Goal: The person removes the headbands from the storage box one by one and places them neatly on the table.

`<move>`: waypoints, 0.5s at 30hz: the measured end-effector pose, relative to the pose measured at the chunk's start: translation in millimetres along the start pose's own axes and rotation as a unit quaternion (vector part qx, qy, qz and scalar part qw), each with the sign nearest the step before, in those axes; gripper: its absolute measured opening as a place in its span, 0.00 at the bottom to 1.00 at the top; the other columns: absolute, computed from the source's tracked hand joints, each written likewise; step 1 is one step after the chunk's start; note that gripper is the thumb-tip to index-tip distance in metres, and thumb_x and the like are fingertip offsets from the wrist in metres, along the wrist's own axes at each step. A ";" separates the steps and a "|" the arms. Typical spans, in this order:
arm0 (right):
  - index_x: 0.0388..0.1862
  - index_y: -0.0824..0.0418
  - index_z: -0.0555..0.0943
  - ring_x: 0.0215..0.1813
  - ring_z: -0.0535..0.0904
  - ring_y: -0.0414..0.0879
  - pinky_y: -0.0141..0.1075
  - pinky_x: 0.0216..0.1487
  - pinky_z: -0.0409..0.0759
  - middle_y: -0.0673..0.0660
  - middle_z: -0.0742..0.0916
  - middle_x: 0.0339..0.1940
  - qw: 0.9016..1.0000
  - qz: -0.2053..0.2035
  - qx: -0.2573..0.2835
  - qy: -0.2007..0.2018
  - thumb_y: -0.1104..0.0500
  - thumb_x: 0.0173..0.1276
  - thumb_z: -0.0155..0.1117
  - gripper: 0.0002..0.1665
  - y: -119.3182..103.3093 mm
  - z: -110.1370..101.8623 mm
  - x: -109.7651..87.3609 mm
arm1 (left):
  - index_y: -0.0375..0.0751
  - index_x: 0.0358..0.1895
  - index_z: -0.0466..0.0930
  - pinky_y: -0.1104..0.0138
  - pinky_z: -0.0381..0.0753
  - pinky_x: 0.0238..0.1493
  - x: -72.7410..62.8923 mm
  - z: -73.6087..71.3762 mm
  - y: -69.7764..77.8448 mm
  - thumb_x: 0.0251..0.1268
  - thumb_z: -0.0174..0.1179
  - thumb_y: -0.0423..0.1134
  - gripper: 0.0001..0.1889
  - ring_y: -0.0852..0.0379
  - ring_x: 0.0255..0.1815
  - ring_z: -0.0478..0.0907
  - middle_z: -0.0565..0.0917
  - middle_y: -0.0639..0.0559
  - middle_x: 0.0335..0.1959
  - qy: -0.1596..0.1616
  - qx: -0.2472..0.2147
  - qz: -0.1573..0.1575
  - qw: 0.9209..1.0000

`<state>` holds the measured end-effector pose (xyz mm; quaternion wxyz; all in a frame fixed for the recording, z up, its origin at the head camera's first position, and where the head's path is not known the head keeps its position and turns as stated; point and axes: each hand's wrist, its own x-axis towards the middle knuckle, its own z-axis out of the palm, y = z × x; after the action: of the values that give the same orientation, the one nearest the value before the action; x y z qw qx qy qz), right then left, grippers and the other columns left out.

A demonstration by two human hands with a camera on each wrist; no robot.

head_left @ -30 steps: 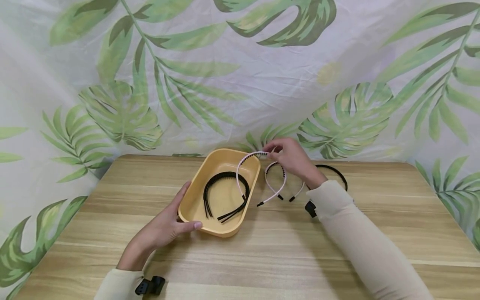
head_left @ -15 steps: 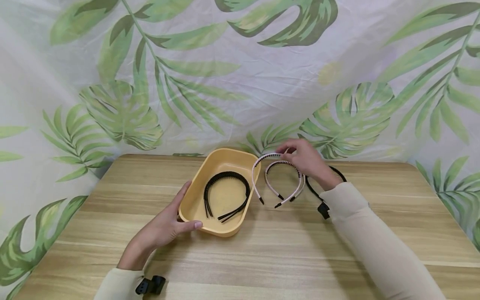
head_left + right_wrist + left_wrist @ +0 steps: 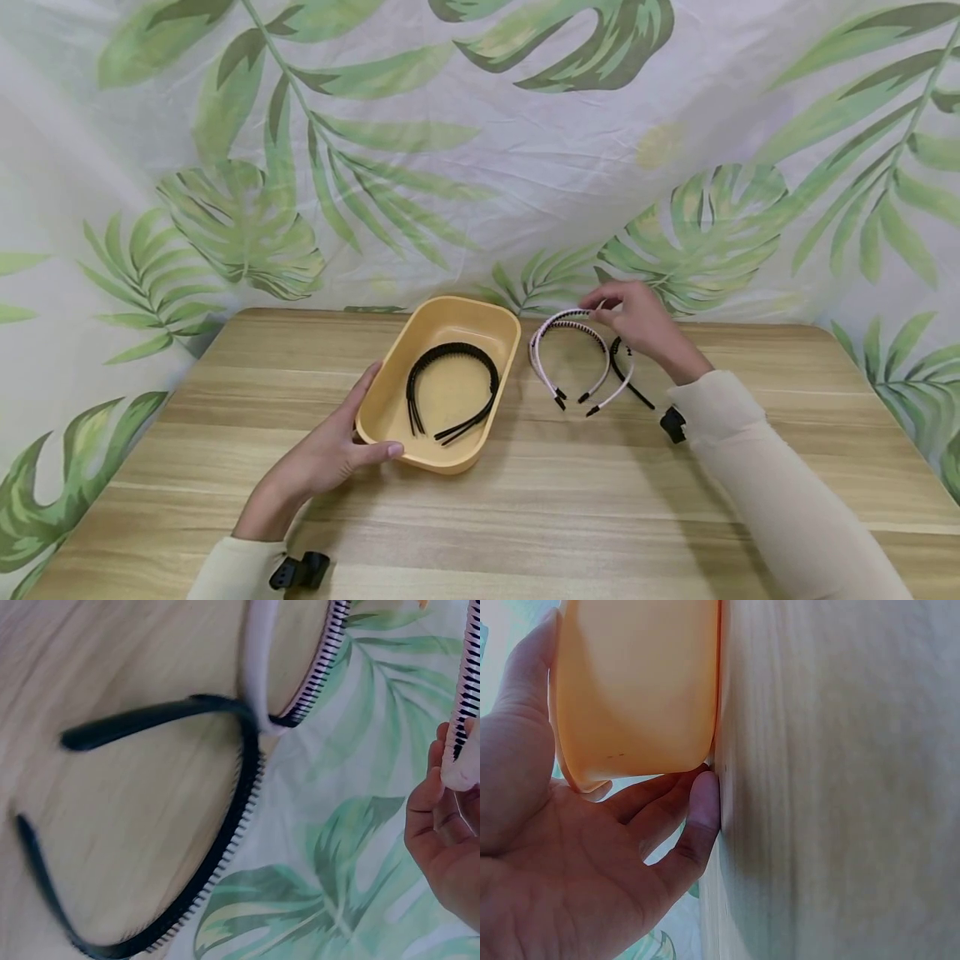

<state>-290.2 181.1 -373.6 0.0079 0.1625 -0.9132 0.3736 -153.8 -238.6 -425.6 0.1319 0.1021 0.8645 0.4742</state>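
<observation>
My left hand [image 3: 318, 458] grips the near left corner of a yellow plastic bin [image 3: 444, 467], its thumb over the rim. In the left wrist view the other fingers [image 3: 697, 817] sit low beside the bin's wall. Inside the bin lie black headbands [image 3: 452, 349], nested together. My right hand [image 3: 637, 321] pinches a pale pink headband [image 3: 617, 393] near the top of its arc; the black teeth inside it show in the right wrist view. Just beneath it lies another pale pink headband [image 3: 606, 368], which it partly overlaps. Beside them rests a black toothed headband [image 3: 217, 859], partly hidden by my right hand.
The wooden table [image 3: 480, 542] carries everything. A leaf-patterned cloth [image 3: 375, 150] hangs right behind its far edge. Black wrist cameras [image 3: 300, 572] are strapped at both sleeves.
My right hand has moved right with the pale pink headband, from over the bin's right rim to above the other headbands. The left hand and the bin have stayed in place.
</observation>
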 end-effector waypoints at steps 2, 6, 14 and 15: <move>0.50 0.64 0.90 0.55 0.83 0.60 0.44 0.51 0.77 0.65 0.90 0.55 1.000 0.000 -0.001 0.000 0.67 0.75 0.64 0.11 3.5 -1.5 -1.6 | 0.55 0.87 0.29 0.43 0.61 0.75 0.1 -0.1 -0.3 0.63 0.75 0.47 0.64 0.35 0.78 0.66 0.44 0.33 0.87 0.001 0.001 0.001 1.000; 0.49 0.65 0.90 0.55 0.83 0.61 0.44 0.52 0.78 0.66 0.90 0.55 1.000 0.002 0.000 0.002 0.68 0.75 0.64 0.11 11.2 -4.8 -5.0 | 0.54 0.87 0.29 0.45 0.62 0.74 0.3 -0.2 -0.9 0.63 0.75 0.47 0.64 0.36 0.78 0.66 0.45 0.33 0.87 0.000 -0.001 0.006 1.000; 0.52 0.64 0.90 0.56 0.83 0.61 0.46 0.52 0.77 0.66 0.89 0.57 0.999 0.016 -0.028 0.002 0.67 0.75 0.62 0.12 25.3 -19.0 -13.3 | 0.54 0.87 0.30 0.74 0.68 0.67 -0.4 -1.2 -1.8 0.63 0.75 0.46 0.64 0.37 0.77 0.67 0.45 0.33 0.87 -0.003 -0.013 0.013 1.000; 0.52 0.64 0.90 0.56 0.83 0.61 0.46 0.52 0.76 0.66 0.89 0.58 0.999 0.015 -0.032 0.003 0.67 0.75 0.62 0.12 27.2 -20.7 -14.2 | 0.54 0.87 0.30 0.78 0.67 0.64 -0.4 -1.4 -1.9 0.63 0.75 0.46 0.64 0.37 0.77 0.67 0.45 0.33 0.87 -0.003 -0.015 0.013 1.000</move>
<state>-287.2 217.6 -379.1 0.0101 0.1470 -0.9269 0.3451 -153.9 -240.8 -426.4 0.1302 0.1126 0.8556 0.4883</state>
